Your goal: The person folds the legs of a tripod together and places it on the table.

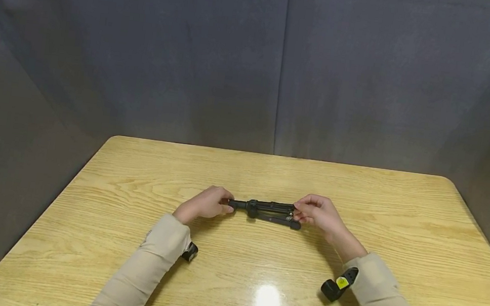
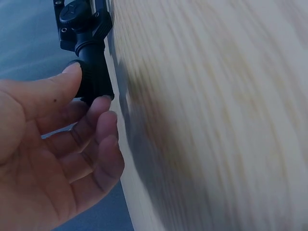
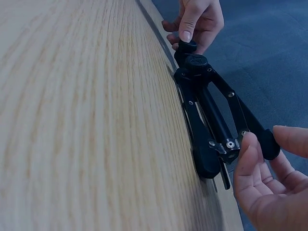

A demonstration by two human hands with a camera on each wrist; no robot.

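Note:
A small black tripod lies sideways over the middle of the table, its legs slightly spread toward the right. My left hand pinches the head end, with the thumb on a round knob in the left wrist view. At the other end, my right hand grips the foot of one leg between thumb and fingers. Another leg points down along the tabletop in the right wrist view. Metal rivets and a hinged brace link the legs to the centre column.
The wooden table reaches back to a grey curtain. Curtains also hang along both sides. A black wrist camera on the right sleeve sits low over the tabletop, and another is on the left sleeve.

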